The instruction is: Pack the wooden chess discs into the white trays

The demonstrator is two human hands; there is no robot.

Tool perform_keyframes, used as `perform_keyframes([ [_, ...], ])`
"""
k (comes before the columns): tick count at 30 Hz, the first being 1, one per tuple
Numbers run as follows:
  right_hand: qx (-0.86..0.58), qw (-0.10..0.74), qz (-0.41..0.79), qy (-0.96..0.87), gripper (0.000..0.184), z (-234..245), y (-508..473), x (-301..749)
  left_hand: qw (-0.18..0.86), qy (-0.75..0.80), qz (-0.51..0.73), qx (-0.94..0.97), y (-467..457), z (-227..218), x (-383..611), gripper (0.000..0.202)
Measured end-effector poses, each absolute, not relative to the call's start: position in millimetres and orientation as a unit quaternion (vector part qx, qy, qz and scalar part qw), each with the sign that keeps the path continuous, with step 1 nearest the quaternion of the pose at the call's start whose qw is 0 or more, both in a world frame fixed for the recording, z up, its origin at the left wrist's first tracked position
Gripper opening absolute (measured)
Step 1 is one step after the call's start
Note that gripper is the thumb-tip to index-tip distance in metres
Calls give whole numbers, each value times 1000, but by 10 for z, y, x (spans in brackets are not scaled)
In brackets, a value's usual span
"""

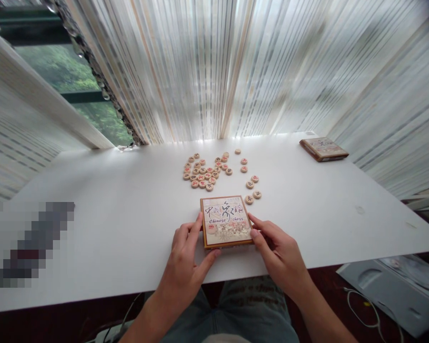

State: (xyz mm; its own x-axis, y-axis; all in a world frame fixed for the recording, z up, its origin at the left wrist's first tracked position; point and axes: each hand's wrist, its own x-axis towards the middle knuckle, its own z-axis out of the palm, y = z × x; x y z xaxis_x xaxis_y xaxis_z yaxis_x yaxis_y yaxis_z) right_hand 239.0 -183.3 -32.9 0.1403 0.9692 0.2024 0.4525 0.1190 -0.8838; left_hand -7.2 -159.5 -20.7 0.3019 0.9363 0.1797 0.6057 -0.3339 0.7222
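Observation:
A square Chinese chess box [226, 221] with a printed lid lies on the white table in front of me. My left hand [188, 257] grips its left side, the thumb at the near edge and the fingers along the side. At the right side, my right hand [277, 250] holds the box between thumb and fingers near the lower right corner. Just beyond the box, round wooden chess pieces [202, 177] with red or black characters lie loosely clustered. Several more pieces [250, 184] are scattered to the right of that cluster. The inside of the box is hidden.
A second, similar box [323, 149] sits at the table's far right. The white table [128, 228] ends at a striped curtain [200, 71] along the back. A blurred-out dark object [35, 247] lies at the left. Below the right edge are a grey panel [396, 295] and a cable [364, 324].

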Motion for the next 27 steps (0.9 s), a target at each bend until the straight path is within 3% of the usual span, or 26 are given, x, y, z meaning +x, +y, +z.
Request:
perform_keyframes([
  [10,-611,403,209,-648,44,-271,-1853,2345,235,515,274,777,-1614,-227,-100,70],
  [18,-611,325,140,-708,44,-122,-1731,2454,125,509,265,809,-1624,-277,-52,64],
  [21,-540,300,133,-775,82,-15,-1558,2532,107,503,260,818,-1619,-289,-47,63],
  [24,-492,198,161,-832,130,73,-1324,2533,100,503,261,818,-1614,-295,-46,63],
  [27,-456,99,174,-867,139,163,-1106,2458,103,507,262,815,-1610,-284,-40,62],
])
